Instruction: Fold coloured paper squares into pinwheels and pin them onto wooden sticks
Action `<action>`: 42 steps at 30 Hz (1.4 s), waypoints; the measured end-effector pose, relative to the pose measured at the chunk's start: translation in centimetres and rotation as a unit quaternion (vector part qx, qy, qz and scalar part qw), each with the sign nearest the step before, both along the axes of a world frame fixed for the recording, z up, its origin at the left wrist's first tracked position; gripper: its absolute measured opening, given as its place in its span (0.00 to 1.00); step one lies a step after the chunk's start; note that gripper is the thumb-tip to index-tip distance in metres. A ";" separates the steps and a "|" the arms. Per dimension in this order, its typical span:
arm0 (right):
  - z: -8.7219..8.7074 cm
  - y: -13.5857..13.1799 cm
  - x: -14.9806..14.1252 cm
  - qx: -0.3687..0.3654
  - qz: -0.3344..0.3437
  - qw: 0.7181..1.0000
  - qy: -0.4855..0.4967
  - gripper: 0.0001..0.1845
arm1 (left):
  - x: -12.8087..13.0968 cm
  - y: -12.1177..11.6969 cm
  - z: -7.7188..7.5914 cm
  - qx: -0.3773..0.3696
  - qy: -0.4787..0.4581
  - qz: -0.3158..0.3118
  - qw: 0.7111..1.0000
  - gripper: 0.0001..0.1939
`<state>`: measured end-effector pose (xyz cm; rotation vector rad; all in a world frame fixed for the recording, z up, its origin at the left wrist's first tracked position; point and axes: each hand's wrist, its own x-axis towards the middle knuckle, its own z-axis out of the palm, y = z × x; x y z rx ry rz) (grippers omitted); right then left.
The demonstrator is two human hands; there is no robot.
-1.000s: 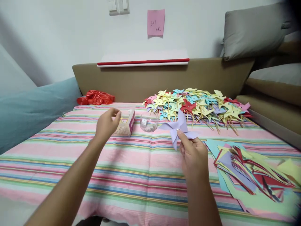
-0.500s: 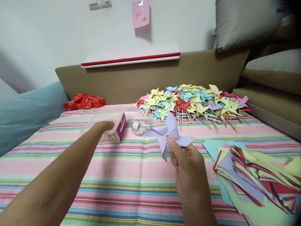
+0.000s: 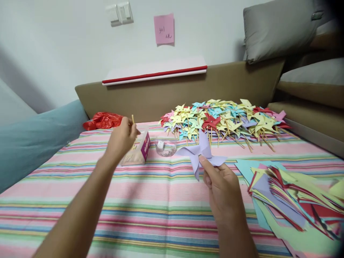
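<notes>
My left hand (image 3: 124, 135) is closed on a thin wooden stick (image 3: 133, 119), whose tip pokes up above the fingers. It hovers over a clear plastic box (image 3: 146, 145) with a purple label, in which more sticks lie. A lilac paper pinwheel (image 3: 204, 146) is pinched in my right hand (image 3: 220, 179), the thumb pressed beside its centre. Just left of the pinwheel stands a small clear round container (image 3: 166, 148) with a white tag and small shiny pieces in it.
Finished pinwheels on sticks (image 3: 223, 120) are heaped at the back right. Coloured paper sheets (image 3: 285, 197) lie at the right, with dark scissors (image 3: 319, 218) on them. A red plastic bag (image 3: 103, 120) rests at the back left. Striped cloth (image 3: 150, 215) covers the surface.
My left hand has risen out of the plastic box with a stick in its fingers. My right hand still holds the lilac pinwheel. The whole view has shifted slightly.
</notes>
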<state>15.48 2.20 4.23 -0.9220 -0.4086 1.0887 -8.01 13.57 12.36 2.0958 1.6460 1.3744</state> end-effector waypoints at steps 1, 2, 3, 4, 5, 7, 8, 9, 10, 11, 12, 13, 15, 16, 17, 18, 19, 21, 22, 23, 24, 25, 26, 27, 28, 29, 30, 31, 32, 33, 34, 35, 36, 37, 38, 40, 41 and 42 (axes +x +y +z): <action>0.0 0.0 0.0 0.007 -0.001 1.000 0.007 0.19 | 0.6 -2.0 -0.4 0.002 0.002 -0.014 1.000 0.08; -0.1 0.0 -0.1 0.013 0.000 1.000 0.016 0.19 | 1.2 -4.0 -1.1 -0.006 -0.019 -0.063 0.998 0.07; -0.1 -0.1 -0.2 0.020 0.006 1.000 0.023 0.20 | 1.9 -6.0 -2.0 -0.013 -0.061 -0.105 0.992 0.07; -0.1 -0.1 -0.4 0.025 0.012 0.999 0.030 0.20 | 2.5 -7.8 -3.0 -0.027 -0.100 -0.132 0.986 0.09; 0.0 -0.1 -0.6 0.030 0.018 0.999 0.033 0.20 | 3.0 -9.3 -3.9 -0.044 -0.133 -0.152 0.978 0.09; 0.0 -0.1 -1.1 0.035 0.031 0.998 0.035 0.20 | 3.8 -11.3 -5.5 -0.078 -0.198 -0.178 0.961 0.10; 0.1 -0.1 -1.4 0.035 0.041 0.998 0.037 0.20 | 4.0 -11.9 -6.0 -0.090 -0.222 -0.183 0.954 0.11; 0.1 -0.1 -1.7 0.034 0.053 0.997 0.041 0.20 | 4.1 -12.2 -6.4 -0.101 -0.241 -0.186 0.947 0.12; 0.2 -0.1 -2.0 0.033 0.066 0.996 0.047 0.20 | 4.1 -12.4 -6.7 -0.109 -0.255 -0.190 0.942 0.13; 0.3 0.0 -2.3 0.033 0.083 0.995 0.054 0.21 | 4.1 -12.4 -6.9 -0.114 -0.267 -0.193 0.937 0.13; 0.3 0.0 -2.6 0.036 0.099 0.993 0.060 0.20 | 4.0 -12.4 -7.0 -0.119 -0.276 -0.196 0.933 0.13; 0.4 0.0 -2.9 0.039 0.115 0.991 0.065 0.20 | 3.8 -12.4 -7.2 -0.123 -0.284 -0.200 0.930 0.13; 0.6 -0.1 -3.4 0.044 0.139 0.986 0.079 0.20 | 3.6 -12.4 -7.5 -0.126 -0.293 -0.205 0.925 0.14; 0.6 -0.1 -3.6 0.044 0.148 0.984 0.089 0.19 | 3.5 -12.5 -7.6 -0.126 -0.293 -0.206 0.925 0.14; 0.7 -0.2 -3.8 0.043 0.154 0.982 0.101 0.19 | 3.5 -12.5 -7.7 -0.126 -0.293 -0.206 0.925 0.14; 0.8 -0.2 -4.0 0.040 0.160 0.980 0.114 0.19 | 3.6 -12.6 -7.9 -0.126 -0.295 -0.208 0.924 0.14; 0.8 -0.2 -4.2 0.037 0.165 0.978 0.125 0.18 | 3.6 -12.7 -7.9 -0.128 -0.302 -0.213 0.920 0.14; 0.9 -0.3 -4.4 0.035 0.180 0.973 0.142 0.18 | 4.0 -12.9 -8.0 -0.140 -0.330 -0.236 0.903 0.16; 0.9 -0.3 -4.5 0.036 0.188 0.970 0.149 0.17 | 4.2 -13.0 -8.0 -0.149 -0.349 -0.251 0.890 0.17; 0.9 -0.3 -4.5 0.038 0.196 0.968 0.155 0.16 | 4.5 -13.0 -7.9 -0.159 -0.371 -0.267 0.875 0.18; 0.9 -0.3 -4.5 0.040 0.203 0.965 0.161 0.16 | 4.7 -13.1 -7.8 -0.170 -0.391 -0.282 0.859 0.18; 0.9 -0.3 -4.4 0.043 0.209 0.963 0.167 0.15 | 5.0 -13.1 -7.8 -0.179 -0.410 -0.296 0.844 0.19; 0.9 -0.3 -4.3 0.047 0.215 0.960 0.173 0.15 | 5.1 -13.1 -7.7 -0.185 -0.426 -0.308 0.830 0.18; 0.8 -0.3 -4.2 0.053 0.221 0.958 0.177 0.14 | 5.3 -13.1 -7.7 -0.189 -0.439 -0.318 0.819 0.18; 0.8 -0.3 -4.1 0.060 0.227 0.955 0.178 0.14 | 5.4 -13.1 -7.7 -0.191 -0.447 -0.326 0.811 0.17; 0.8 -0.3 -4.0 0.068 0.235 0.953 0.177 0.13 | 5.5 -13.0 -7.7 -0.193 -0.454 -0.332 0.804 0.17; 0.7 -0.3 -4.0 0.076 0.242 0.952 0.173 0.13 | 5.6 -12.9 -7.7 -0.194 -0.458 -0.336 0.800 0.16; 0.7 -0.4 -3.9 0.083 0.249 0.951 0.164 0.13 | 5.7 -12.9 -7.8 -0.195 -0.459 -0.339 0.798 0.15; 0.6 -0.4 -3.9 0.089 0.255 0.951 0.151 0.13 | 5.8 -12.9 -7.9 -0.194 -0.456 -0.340 0.799 0.14; 0.6 -0.5 -3.9 0.095 0.260 0.951 0.136 0.13 | 5.8 -12.9 -7.9 -0.191 -0.448 -0.339 0.805 0.13; 0.5 -0.6 -3.9 0.100 0.266 0.952 0.118 0.14 | 5.9 -12.9 -7.9 -0.185 -0.434 -0.335 0.816 0.13; 0.5 -0.7 -3.9 0.103 0.270 0.952 0.100 0.14 | 5.9 -13.0 -8.0 -0.176 -0.414 -0.328 0.831 0.12; 0.4 -0.8 -3.9 0.106 0.275 0.952 0.080 0.15 | 5.9 -13.1 -8.0 -0.164 -0.389 -0.318 0.849 0.11; 0.4 -0.9 -3.9 0.109 0.281 0.951 0.063 0.15 | 5.8 -13.2 -7.9 -0.148 -0.360 -0.307 0.869 0.11; 0.3 -1.1 -3.8 0.115 0.291 0.949 0.047 0.15 | 5.7 -13.4 -7.9 -0.130 -0.330 -0.296 0.887 0.10; 0.3 -1.4 -3.8 0.136 0.320 0.937 0.031 0.14 | 5.5 -13.9 -7.6 -0.088 -0.273 -0.280 0.916 0.11; 0.4 -1.5 -3.7 0.149 0.332 0.931 0.031 0.14 | 5.3 -14.1 -7.4 -0.068 -0.247 -0.274 0.927 0.11; 0.5 -1.7 -3.7 0.159 0.339 0.927 0.034 0.14 | 5.2 -14.4 -7.1 -0.052 -0.225 -0.268 0.935 0.12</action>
